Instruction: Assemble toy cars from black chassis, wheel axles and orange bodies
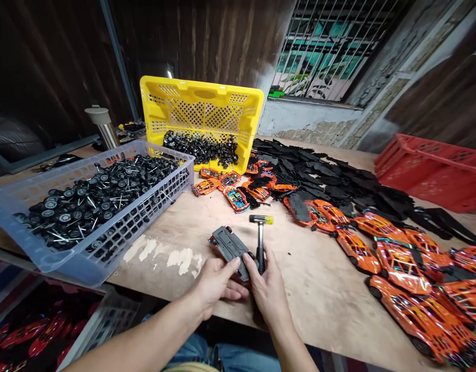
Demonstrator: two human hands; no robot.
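Closest in were two bare forearms (pixel 156 330), reaching up from the bottom of the frame over blue denim trousers (pixel 241 356). At lower centre the left hand (pixel 216 284) gripped a toy car with a flat matt-black plastic underside (pixel 232 245), belly up. The right hand (pixel 266 284) laid its thumb on the car while its fingers closed around a dark-handled hammer with a black-and-yellow head (pixel 260 237). With that hand shared (a lot to ask of it, I thought), the hammer might have twisted loose or knocked a wheel. A stray elbow could have pushed the glossy orange plastic toy cars (pixel 402 266), heaped at lower right, off the table. I could read no brand or label, neither on the yellow perforated plastic crate (pixel 232 89) at upper centre nor the translucent bluish plastic basket (pixel 88 271) at left.
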